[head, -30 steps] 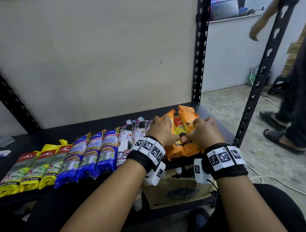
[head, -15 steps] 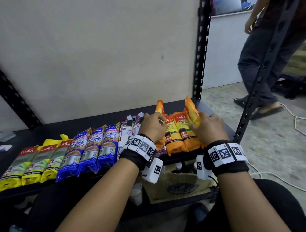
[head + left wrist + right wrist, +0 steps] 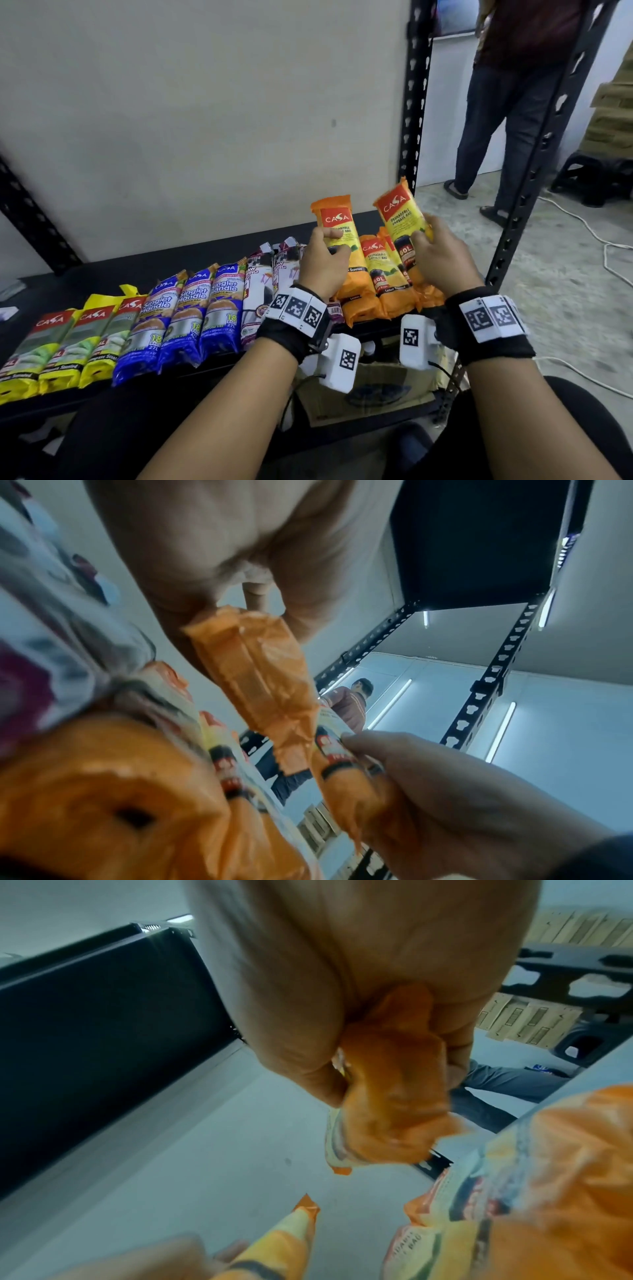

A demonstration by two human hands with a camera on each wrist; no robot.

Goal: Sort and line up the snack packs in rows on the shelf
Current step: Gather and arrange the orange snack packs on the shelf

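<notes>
My left hand (image 3: 325, 255) grips one orange pack (image 3: 337, 222) and tilts its top up off the black shelf (image 3: 144, 270). My right hand (image 3: 435, 250) grips a second orange pack (image 3: 400, 212), raised and leaning right. Between them more orange packs (image 3: 375, 270) lie flat at the shelf's right end. In the left wrist view the held orange pack (image 3: 260, 669) runs down from my fingers. The right wrist view shows my fingers wrapped round the other orange pack (image 3: 390, 1085). Left of them lie white-purple packs (image 3: 257, 291), blue packs (image 3: 185, 311) and yellow packs (image 3: 65, 339) in a row.
A black perforated upright (image 3: 416, 102) stands behind the orange packs, another upright (image 3: 537, 154) at the front right. A person (image 3: 507, 96) stands on the floor beyond the rack. A cardboard box (image 3: 370, 394) sits under the shelf. White cables (image 3: 589, 233) lie on the floor.
Both hands have lifted an orange pack each off the pile, tops now raised above the shelf. The person in the background has walked further away.
</notes>
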